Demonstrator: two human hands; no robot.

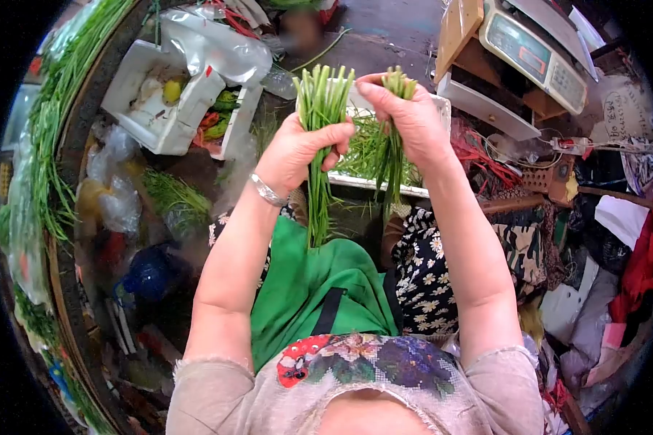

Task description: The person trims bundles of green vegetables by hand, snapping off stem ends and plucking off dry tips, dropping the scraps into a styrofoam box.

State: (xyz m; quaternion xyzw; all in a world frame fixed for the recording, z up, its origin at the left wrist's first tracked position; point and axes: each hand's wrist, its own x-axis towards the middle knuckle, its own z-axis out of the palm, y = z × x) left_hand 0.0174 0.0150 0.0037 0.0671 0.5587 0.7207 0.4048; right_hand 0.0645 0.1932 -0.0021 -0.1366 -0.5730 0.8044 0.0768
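Two bunches of long green stalks are held up above my lap. My left hand (297, 148) is closed round the larger bunch (321, 101), its pale cut ends up and its leaves hanging towards a green apron (312, 283). Beside it, my right hand (412, 119) grips a smaller bunch (392, 163), with thumb and fingers near the stalk ends. The two bunches are apart. Behind and below them, a white foam box (442, 116) holds more loose greens (363, 148).
White foam boxes (134, 87) with vegetable scraps and plastic stand at the upper left. Long greens (47, 145) lie along the far-left ledge. A scale (533, 54) sits at the upper right above a drawer (486, 109). Bags and cloths (522, 254) crowd the right.
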